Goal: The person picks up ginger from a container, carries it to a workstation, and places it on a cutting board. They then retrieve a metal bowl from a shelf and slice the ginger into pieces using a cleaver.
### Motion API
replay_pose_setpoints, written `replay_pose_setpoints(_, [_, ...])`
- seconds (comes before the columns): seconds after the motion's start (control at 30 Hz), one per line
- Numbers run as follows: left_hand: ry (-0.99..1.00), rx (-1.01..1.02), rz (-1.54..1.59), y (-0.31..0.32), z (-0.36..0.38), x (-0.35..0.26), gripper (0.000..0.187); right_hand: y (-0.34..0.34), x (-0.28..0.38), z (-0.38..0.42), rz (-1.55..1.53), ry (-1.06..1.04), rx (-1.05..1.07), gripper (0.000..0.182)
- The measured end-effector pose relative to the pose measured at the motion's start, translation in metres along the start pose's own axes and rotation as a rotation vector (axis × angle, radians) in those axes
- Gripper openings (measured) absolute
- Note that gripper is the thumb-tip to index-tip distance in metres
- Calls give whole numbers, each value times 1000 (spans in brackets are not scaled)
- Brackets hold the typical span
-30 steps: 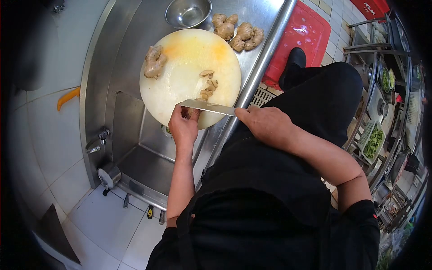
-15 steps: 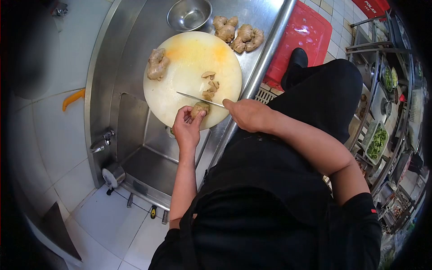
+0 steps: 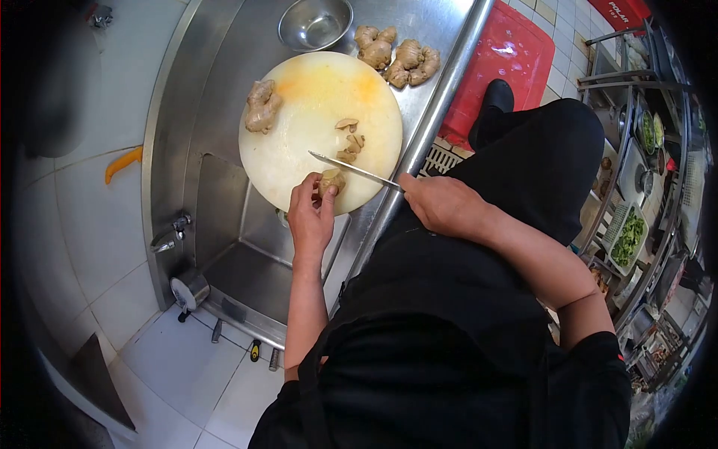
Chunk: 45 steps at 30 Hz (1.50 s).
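Observation:
My left hand (image 3: 312, 217) pinches a piece of ginger (image 3: 331, 180) at the near edge of the round cutting board (image 3: 299, 153). A pale cut face shows on the piece. In my right hand (image 3: 443, 202) is the handle of a knife (image 3: 355, 169), its blade pointing left across the board, just beyond the held piece. Thin ginger peelings (image 3: 350, 142) lie on the board past the blade. A larger ginger root (image 3: 262, 107) rests at the board's far left.
Beyond the board stand a steel bowl (image 3: 315, 24) and more ginger roots (image 3: 407, 60). The board lies on a steel sink counter with a basin (image 3: 258, 258) and a tap (image 3: 172, 232) at left. A red lid-like panel (image 3: 508, 52) and shelves with food trays (image 3: 627, 237) are at right.
My right hand has drawn the knife back to the right, away from the ginger piece. My left hand has stayed nearly in place, with the piece turned slightly.

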<state>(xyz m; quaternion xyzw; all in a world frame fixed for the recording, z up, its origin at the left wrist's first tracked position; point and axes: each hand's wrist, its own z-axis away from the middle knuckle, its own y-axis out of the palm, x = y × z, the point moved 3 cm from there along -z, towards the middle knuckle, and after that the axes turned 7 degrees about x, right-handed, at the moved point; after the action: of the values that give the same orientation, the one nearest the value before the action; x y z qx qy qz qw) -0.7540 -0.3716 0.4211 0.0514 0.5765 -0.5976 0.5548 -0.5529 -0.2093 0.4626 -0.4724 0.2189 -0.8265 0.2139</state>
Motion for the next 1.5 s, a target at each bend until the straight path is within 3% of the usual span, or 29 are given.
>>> replay_pose_setpoints(0.43, [-126, -51, -97, -2, -9, -6, 39, -10, 15, -1, 62, 46, 74, 21])
replay_pose_setpoints(0.57, [-60, -76, -90, 4, -8, -1, 37, -2, 14, -18, 53, 71, 136, 26])
replay_pose_setpoints(0.67, [-63, -74, -9, 5, -4, 3, 36, 11, 6, -33, 8, 18, 70, 22])
replay_pose_setpoints(0.77, [-7, -41, 122, 11, 7, 18, 37, 7, 4, -35, -18, 92, 172, 25])
replay_pose_setpoints(0.83, [289, -23, 20, 14, 13, 26, 34, 3, 6, -30, -12, 89, 172, 24])
replay_pose_setpoints(0.93, [310, -82, -151, 10, 26, 9, 30, 4, 1, -17, 24, 43, 120, 23])
replay_pose_setpoints(1.03, [233, -86, 73, 18, 27, 15, 29, 1, 1, -3, 118, -7, 78, 22])
replay_pose_setpoints(1.23, [84, -159, 135, 26, 19, 13, 29, -16, 10, 18, 271, -41, 70, 21])
replay_pose_setpoints(1.5, [37, -256, 178, 29, 20, 14, 33, -17, 14, 23, 351, -30, 87, 27])
